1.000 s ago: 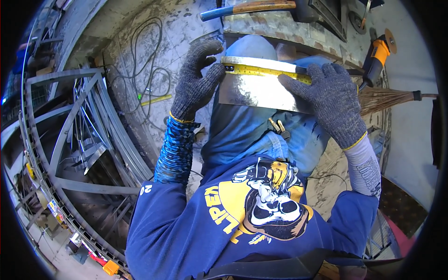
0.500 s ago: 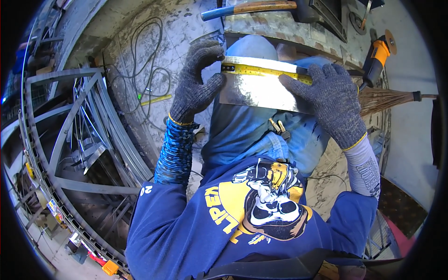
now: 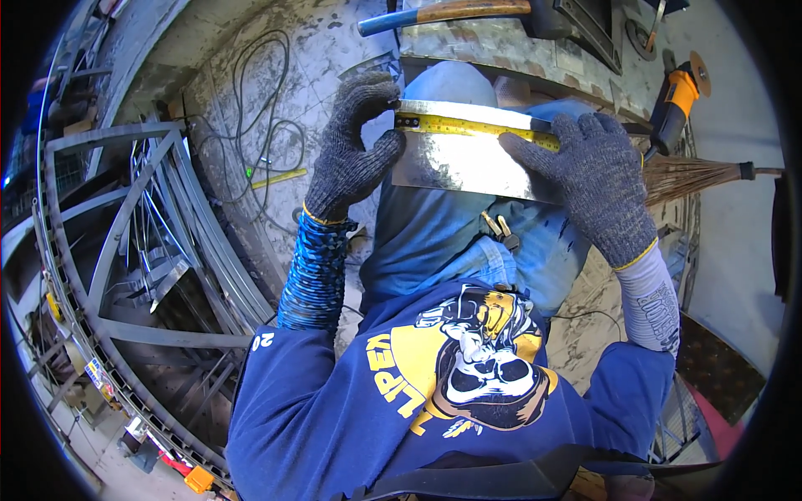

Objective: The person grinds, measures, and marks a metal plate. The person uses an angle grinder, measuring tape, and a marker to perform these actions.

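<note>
A shiny rectangular metal sheet [image 3: 468, 163] rests across my thighs. Along its far part stretches a yellow tape measure blade [image 3: 464, 125], with its hooked end at the sheet's left edge. My left hand [image 3: 347, 146], in a dark knitted glove, is curled in a C at that edge, with fingertips at the far corner and thumb lower down. My right hand [image 3: 603, 179], gloved alike, grips the right end of the sheet and the tape, its thumb lying over the blade. The tape's case is hidden, apparently behind the right hand.
A hammer [image 3: 451, 12] lies on the bench at the far side. An orange angle grinder [image 3: 677, 100] and a straw broom [image 3: 693, 178] are at the right. Curved metal frames [image 3: 117, 250] stand at left, near a cable [image 3: 280, 100] on the floor.
</note>
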`<state>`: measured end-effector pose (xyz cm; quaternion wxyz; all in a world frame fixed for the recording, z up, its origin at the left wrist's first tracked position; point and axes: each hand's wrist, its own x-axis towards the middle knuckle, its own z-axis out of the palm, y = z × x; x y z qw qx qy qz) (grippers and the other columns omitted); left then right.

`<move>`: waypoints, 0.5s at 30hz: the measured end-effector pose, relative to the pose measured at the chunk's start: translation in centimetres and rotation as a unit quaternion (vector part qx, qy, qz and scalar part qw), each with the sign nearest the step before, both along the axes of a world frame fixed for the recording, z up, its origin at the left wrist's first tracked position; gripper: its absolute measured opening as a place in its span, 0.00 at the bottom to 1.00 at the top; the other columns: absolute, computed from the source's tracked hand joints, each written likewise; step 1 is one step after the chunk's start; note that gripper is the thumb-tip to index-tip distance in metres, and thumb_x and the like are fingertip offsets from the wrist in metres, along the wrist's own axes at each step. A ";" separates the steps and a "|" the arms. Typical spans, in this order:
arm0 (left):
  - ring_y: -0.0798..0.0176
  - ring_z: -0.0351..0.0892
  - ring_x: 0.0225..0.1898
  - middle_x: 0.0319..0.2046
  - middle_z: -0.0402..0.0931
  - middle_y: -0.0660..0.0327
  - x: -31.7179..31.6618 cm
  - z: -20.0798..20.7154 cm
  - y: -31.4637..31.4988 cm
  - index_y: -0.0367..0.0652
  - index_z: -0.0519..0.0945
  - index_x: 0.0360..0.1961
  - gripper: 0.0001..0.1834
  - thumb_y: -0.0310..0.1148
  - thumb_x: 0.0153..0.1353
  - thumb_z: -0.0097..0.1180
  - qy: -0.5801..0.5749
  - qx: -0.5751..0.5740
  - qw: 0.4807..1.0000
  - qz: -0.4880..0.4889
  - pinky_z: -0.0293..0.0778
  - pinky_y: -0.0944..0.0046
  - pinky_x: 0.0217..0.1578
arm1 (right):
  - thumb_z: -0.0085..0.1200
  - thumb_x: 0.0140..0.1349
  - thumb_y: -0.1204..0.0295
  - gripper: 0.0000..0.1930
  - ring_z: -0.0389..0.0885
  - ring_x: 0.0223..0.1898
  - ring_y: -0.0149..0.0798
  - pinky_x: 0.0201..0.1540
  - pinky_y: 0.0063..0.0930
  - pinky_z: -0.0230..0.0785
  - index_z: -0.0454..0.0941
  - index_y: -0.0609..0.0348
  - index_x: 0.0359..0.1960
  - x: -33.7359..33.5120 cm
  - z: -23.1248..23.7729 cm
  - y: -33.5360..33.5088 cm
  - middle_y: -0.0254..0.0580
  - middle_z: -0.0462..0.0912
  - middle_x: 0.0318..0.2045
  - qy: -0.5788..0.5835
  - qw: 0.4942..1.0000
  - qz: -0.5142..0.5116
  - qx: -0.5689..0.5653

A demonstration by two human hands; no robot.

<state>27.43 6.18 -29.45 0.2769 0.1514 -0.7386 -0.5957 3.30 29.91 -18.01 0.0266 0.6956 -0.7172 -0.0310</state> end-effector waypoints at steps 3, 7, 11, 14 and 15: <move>0.56 0.73 0.71 0.69 0.72 0.55 -0.1 0.2 0.0 0.45 0.77 0.66 0.30 0.26 0.62 0.71 0.001 -0.003 1.000 -0.002 0.70 0.49 0.74 | 0.58 0.70 0.65 0.25 0.80 0.57 0.47 0.63 0.51 0.73 0.82 0.22 0.67 0.0 0.0 0.1 0.42 0.82 0.52 0.001 1.000 -0.005 0.004; 0.56 0.73 0.71 0.69 0.72 0.56 -0.1 0.1 0.1 0.45 0.77 0.65 0.30 0.26 0.62 0.71 -0.002 -0.003 1.000 -0.001 0.69 0.49 0.74 | 0.58 0.70 0.66 0.25 0.80 0.57 0.47 0.63 0.51 0.72 0.82 0.22 0.67 0.0 -0.1 0.1 0.42 0.81 0.53 -0.001 1.000 -0.002 -0.006; 0.56 0.73 0.71 0.68 0.73 0.56 0.0 0.0 0.1 0.45 0.77 0.65 0.29 0.26 0.62 0.71 -0.008 -0.002 1.000 0.000 0.69 0.49 0.74 | 0.58 0.70 0.66 0.25 0.79 0.57 0.47 0.63 0.51 0.72 0.83 0.22 0.67 0.0 -0.1 0.1 0.42 0.81 0.53 -0.009 1.000 -0.002 -0.009; 0.54 0.76 0.69 0.68 0.73 0.53 0.0 0.0 0.1 0.42 0.78 0.67 0.31 0.23 0.61 0.68 0.001 -0.003 1.000 0.004 0.73 0.52 0.71 | 0.58 0.70 0.66 0.24 0.79 0.57 0.47 0.63 0.51 0.72 0.83 0.22 0.66 0.0 0.0 0.0 0.42 0.81 0.53 -0.008 1.000 -0.002 -0.006; 0.54 0.76 0.69 0.68 0.73 0.53 -0.1 0.0 0.1 0.42 0.78 0.67 0.30 0.23 0.61 0.67 0.002 -0.004 1.000 0.005 0.73 0.52 0.71 | 0.58 0.70 0.66 0.24 0.79 0.57 0.47 0.63 0.51 0.72 0.83 0.22 0.66 0.0 0.0 0.0 0.42 0.81 0.53 -0.008 1.000 -0.002 -0.006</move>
